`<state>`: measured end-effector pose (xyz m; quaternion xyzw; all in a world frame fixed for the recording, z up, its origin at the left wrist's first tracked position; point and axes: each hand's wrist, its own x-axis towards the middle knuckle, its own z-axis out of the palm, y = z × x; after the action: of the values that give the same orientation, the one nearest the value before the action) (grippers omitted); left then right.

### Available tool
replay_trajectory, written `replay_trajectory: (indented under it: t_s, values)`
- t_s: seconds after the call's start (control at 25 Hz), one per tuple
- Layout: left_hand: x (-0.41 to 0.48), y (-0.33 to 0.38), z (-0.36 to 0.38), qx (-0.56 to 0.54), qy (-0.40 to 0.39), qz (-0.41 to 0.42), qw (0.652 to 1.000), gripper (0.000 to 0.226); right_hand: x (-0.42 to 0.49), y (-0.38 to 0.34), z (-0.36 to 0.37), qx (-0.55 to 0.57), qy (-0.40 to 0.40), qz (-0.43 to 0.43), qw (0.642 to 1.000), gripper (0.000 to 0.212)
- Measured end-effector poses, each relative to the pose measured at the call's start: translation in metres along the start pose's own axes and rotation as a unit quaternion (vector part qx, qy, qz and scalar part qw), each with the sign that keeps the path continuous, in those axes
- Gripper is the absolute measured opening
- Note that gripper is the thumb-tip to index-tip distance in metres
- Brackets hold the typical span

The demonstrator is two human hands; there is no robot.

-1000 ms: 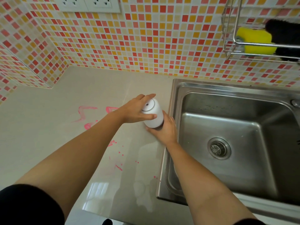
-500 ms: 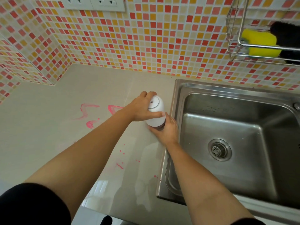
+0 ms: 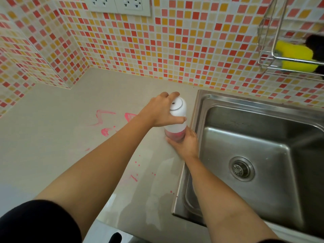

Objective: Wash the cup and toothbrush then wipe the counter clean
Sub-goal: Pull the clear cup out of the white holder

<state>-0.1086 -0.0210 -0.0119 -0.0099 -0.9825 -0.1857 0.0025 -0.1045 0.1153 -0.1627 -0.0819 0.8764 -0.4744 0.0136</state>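
With the left hand (image 3: 158,112) clasping the white cap (image 3: 178,109) and the right hand (image 3: 185,143) wrapped round the cup (image 3: 175,133) below it, a sudden release risked flinging pink residue onto the counter (image 3: 52,137) beside them.

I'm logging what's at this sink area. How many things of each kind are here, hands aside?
White container, held by left hand and right hand: 1
Yellow sponge: 1
Black item beside the sponge, unclear what: 1
Wire rack: 1
Sink: 1
Wall sockets: 2
Total: 7
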Motion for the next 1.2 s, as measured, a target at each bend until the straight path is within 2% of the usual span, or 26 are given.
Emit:
replay_trajectory:
  t_s: [0.12, 0.2, 0.24, 0.28, 0.4, 0.44, 0.48, 0.52, 0.56, 0.6, 0.72, 0.8, 0.84, 0.96, 1.2]
  values:
    - [-0.004, -0.006, -0.024, -0.085, 0.061, -0.048, 0.993, 0.075, 0.000, -0.001, -0.001, 0.008, 0.000, -0.004, 1.000, 0.071]
    - [-0.015, -0.021, -0.032, -0.213, 0.108, -0.133, 0.962, 0.060, 0.000, -0.003, -0.001, -0.008, -0.006, 0.002, 1.000, 0.079]
    - [-0.022, -0.031, -0.031, -0.292, 0.127, -0.188, 0.929, 0.054, 0.000, -0.003, -0.001, -0.017, -0.009, 0.008, 1.000, 0.085]
    - [-0.031, -0.041, -0.028, -0.381, 0.142, -0.242, 0.881, 0.050, -0.001, -0.002, -0.002, -0.025, -0.013, 0.015, 0.999, 0.090]
    - [-0.059, -0.065, -0.003, -0.623, 0.173, -0.323, 0.691, 0.030, -0.002, -0.001, -0.001, -0.039, -0.021, 0.015, 0.999, 0.098]
    - [-0.069, -0.071, 0.009, -0.662, 0.180, -0.336, 0.645, 0.023, -0.001, -0.002, -0.001, -0.039, -0.020, 0.014, 0.999, 0.095]
    - [-0.079, -0.075, 0.019, -0.687, 0.173, -0.342, 0.618, 0.028, -0.001, -0.002, -0.001, -0.039, -0.020, 0.012, 0.999, 0.091]
    - [-0.087, -0.078, 0.029, -0.695, 0.163, -0.344, 0.610, 0.047, -0.001, -0.002, -0.002, -0.039, -0.020, 0.011, 0.999, 0.087]
    - [-0.093, -0.079, 0.035, -0.693, 0.150, -0.339, 0.618, 0.063, 0.000, -0.003, -0.002, -0.037, -0.018, 0.009, 0.999, 0.086]
    - [-0.095, -0.078, 0.040, -0.676, 0.137, -0.331, 0.644, 0.068, -0.001, -0.004, -0.003, -0.037, -0.017, 0.008, 0.999, 0.088]
    - [-0.091, -0.068, 0.044, -0.548, 0.133, -0.319, 0.762, 0.058, -0.002, -0.006, -0.003, -0.037, -0.020, 0.010, 0.999, 0.091]
    - [-0.088, -0.064, 0.047, -0.436, 0.160, -0.311, 0.829, 0.070, -0.003, -0.007, -0.003, -0.035, -0.018, 0.011, 0.999, 0.089]
    - [-0.087, -0.063, 0.050, -0.401, 0.160, -0.305, 0.849, 0.076, -0.003, -0.007, -0.003, -0.033, -0.018, 0.011, 0.999, 0.090]
    - [-0.087, -0.065, 0.062, -0.363, 0.152, -0.304, 0.868, 0.080, -0.003, -0.005, -0.002, -0.030, -0.014, 0.008, 0.999, 0.090]
    - [-0.089, -0.060, 0.074, -0.358, 0.152, -0.315, 0.866, 0.078, -0.001, -0.003, -0.001, -0.040, -0.004, 0.003, 0.999, 0.076]
